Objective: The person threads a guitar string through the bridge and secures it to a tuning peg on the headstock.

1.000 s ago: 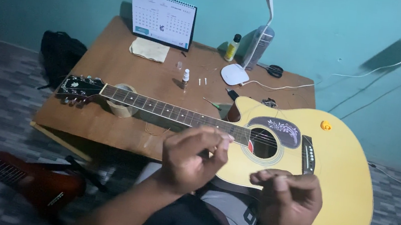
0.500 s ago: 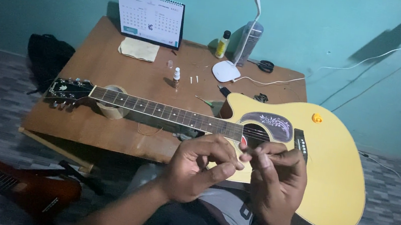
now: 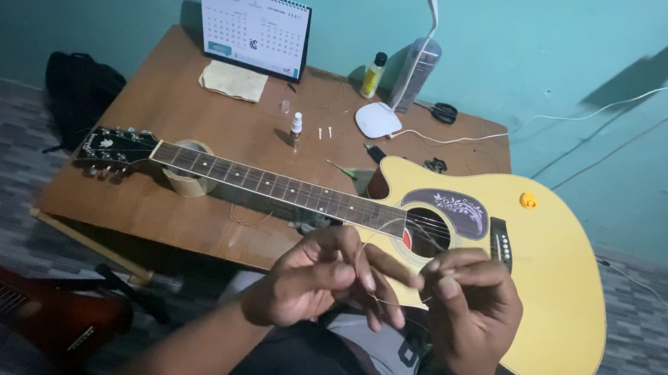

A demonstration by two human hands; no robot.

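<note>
Wire, a thin guitar string (image 3: 394, 245), is curving up between the two hands in front of the sound hole, too fine to follow along its whole length. Left hand (image 3: 315, 282) is pinching it, thumb and forefinger pressed together, the other fingers curled loosely. Right hand (image 3: 466, 311) is closing its fingertips on the string too, forefinger hooked over the thumb, and is wearing a dark band at the wrist. Both hands are hovering just above the lower edge of the yellow guitar (image 3: 542, 270), which is lying flat with its body over the person's lap and its neck (image 3: 267, 184) stretching left across the wooden table (image 3: 168, 102). A roll of tape (image 3: 189, 182) is propping up the neck near the headstock (image 3: 112, 147). Farther back on the table a small dropper bottle (image 3: 296, 127) is standing upright, with a folded cloth (image 3: 233, 80) and a desk calendar (image 3: 252, 27) behind it. A yellow bottle (image 3: 374, 75) and a white lamp base (image 3: 379, 121) are sitting near the wall, scissors (image 3: 441, 112) just beside them. A red guitar (image 3: 26, 312) is lying on the floor at the left, and a black bag (image 3: 81, 92) is resting against the table.
</note>
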